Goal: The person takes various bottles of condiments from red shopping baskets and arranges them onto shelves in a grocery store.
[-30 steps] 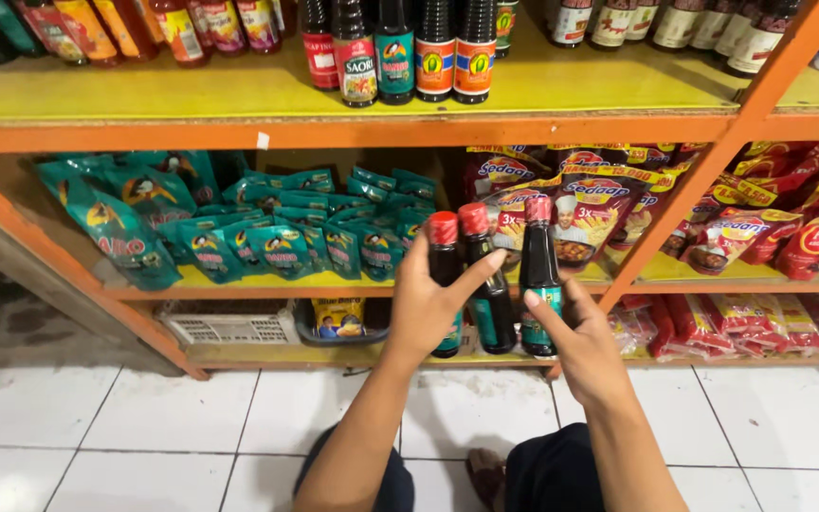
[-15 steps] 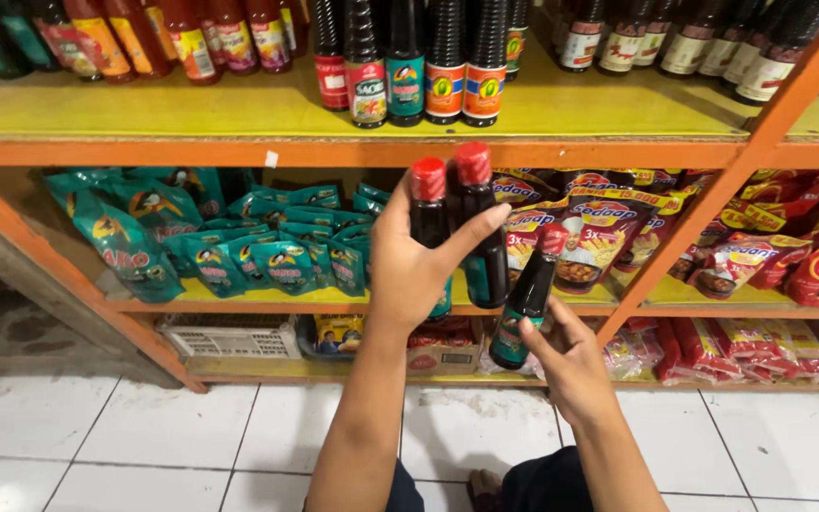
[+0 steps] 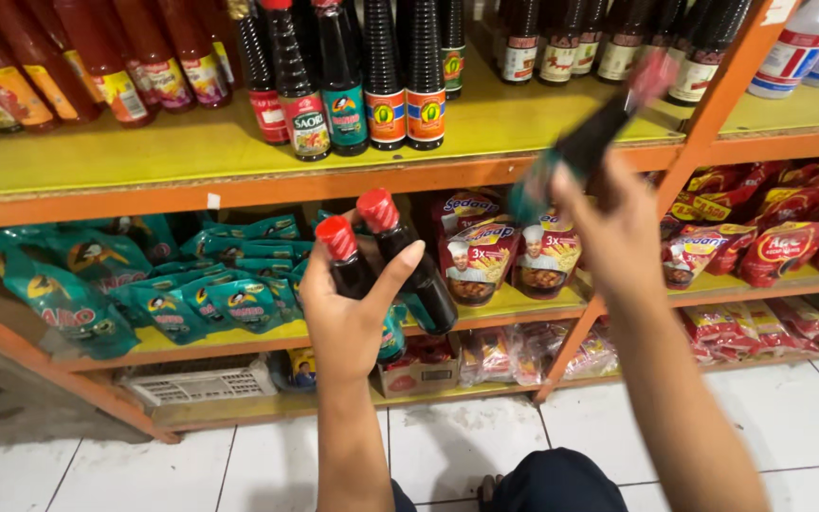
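- While the right hand [image 3: 618, 223] grips a single dark sauce bottle [image 3: 585, 142] by its lower body, that bottle tilts up and to the right, its red cap near the front edge of the upper shelf [image 3: 191, 156]; it is blurred by motion.
- Closed around two more dark bottles [image 3: 386, 270] with red caps, the left hand [image 3: 353, 318] holds them side by side in front of the middle shelf [image 3: 523, 303], the thumb pressed across the nearer one.
- Just beyond the raised bottle, a packed row of standing bottles [image 3: 386, 90] fills the upper shelf, with lighter red sauce bottles [image 3: 97, 66] to the left.
- Below, green sachets [image 3: 144, 294] and red pouches [image 3: 779, 237] crowd the middle shelf; a white tiled floor [image 3: 267, 465] lies underneath.
- Judged risks: the tilted bottle could clip the orange upright [image 3: 713, 123] or knock the standing row, toppling neighbours, since the gaps look narrow.
- Two bottles in one hand is a weak hold; one could slide out and break on the tiles.
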